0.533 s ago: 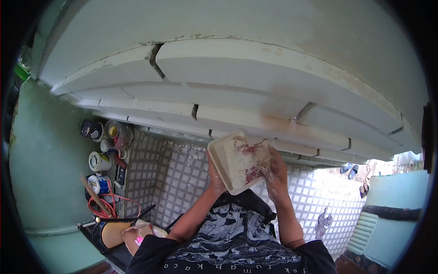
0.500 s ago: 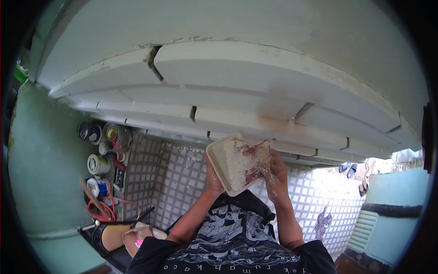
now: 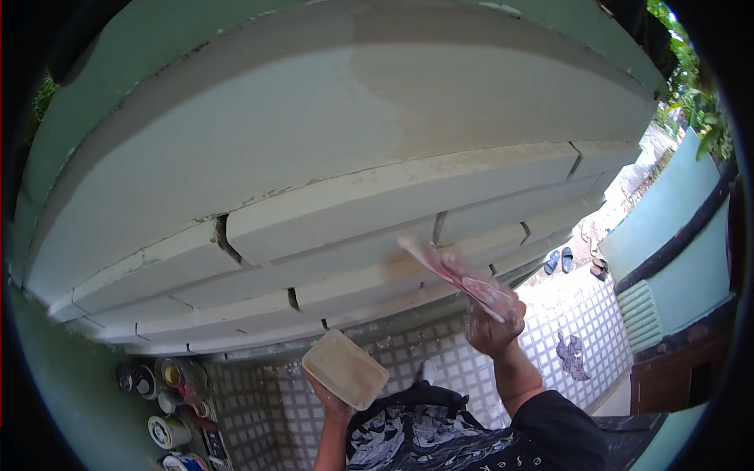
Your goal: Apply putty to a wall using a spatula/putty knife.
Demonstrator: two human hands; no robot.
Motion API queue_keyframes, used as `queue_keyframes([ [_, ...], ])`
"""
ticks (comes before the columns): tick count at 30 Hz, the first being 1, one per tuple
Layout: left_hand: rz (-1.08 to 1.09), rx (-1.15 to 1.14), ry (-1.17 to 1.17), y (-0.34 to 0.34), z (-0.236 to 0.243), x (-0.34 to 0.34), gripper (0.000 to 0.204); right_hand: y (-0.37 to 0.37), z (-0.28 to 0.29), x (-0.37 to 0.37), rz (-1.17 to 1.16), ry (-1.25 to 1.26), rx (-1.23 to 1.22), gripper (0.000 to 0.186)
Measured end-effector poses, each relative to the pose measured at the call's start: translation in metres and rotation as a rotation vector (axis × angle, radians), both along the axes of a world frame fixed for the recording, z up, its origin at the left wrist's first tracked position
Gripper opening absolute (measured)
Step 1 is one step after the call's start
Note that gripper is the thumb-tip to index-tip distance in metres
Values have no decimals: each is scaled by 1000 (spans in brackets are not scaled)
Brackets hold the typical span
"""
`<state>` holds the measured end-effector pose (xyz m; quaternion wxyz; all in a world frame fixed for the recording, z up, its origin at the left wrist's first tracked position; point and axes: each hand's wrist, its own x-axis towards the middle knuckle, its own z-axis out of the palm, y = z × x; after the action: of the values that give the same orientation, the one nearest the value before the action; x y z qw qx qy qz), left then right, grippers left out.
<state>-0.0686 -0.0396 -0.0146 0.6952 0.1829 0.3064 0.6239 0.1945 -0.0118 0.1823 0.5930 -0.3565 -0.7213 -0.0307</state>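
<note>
My left hand (image 3: pixel 333 402) grips a shallow cream rectangular tub (image 3: pixel 345 369) by its lower left side, with the tub tilted so its inside faces up. Whitish smears coat its bottom. Off to the right, my right hand (image 3: pixel 496 323) is closed around a flat reddish putty spreader (image 3: pixel 448 271) crusted with white filler. The spreader is raised, its edge pointing up and left toward the stepped white wall moulding (image 3: pixel 369 282). Whether its edge touches the moulding I cannot tell. White residue covers the fingers of my right hand.
Dark gaps (image 3: pixel 228 239) break the white moulding. Above it, the pale wall has a damp-looking patch (image 3: pixel 487 86). Several pots and cans (image 3: pixel 169 432) stand at lower left. A rag (image 3: pixel 572 355) and sandals (image 3: pixel 567 259) lie on the tiled floor at right.
The spreader has left the tub and moved up and right with my right hand. My left hand has lowered the tub leftward. The view has tilted up, showing more wall.
</note>
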Motion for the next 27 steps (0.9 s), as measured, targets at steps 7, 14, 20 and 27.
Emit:
queue_keyframes([
  [7, 20, 67, -9, -7, -31, -41, 67, 27, 35, -38, -495, -146, 251, 41],
  [14, -149, 975, -676, 18, -66, -56, 71, 83, 70, -80, -763, 9, 340, 55],
  [20, 36, 102, 14, -36, -10, -92, 71, 118, 73, -135, -806, 17, 132, 60],
  [27, 81, 85, 31, -36, -33, -130, 73, 86, 75, -125, -691, 114, 221, 56],
])
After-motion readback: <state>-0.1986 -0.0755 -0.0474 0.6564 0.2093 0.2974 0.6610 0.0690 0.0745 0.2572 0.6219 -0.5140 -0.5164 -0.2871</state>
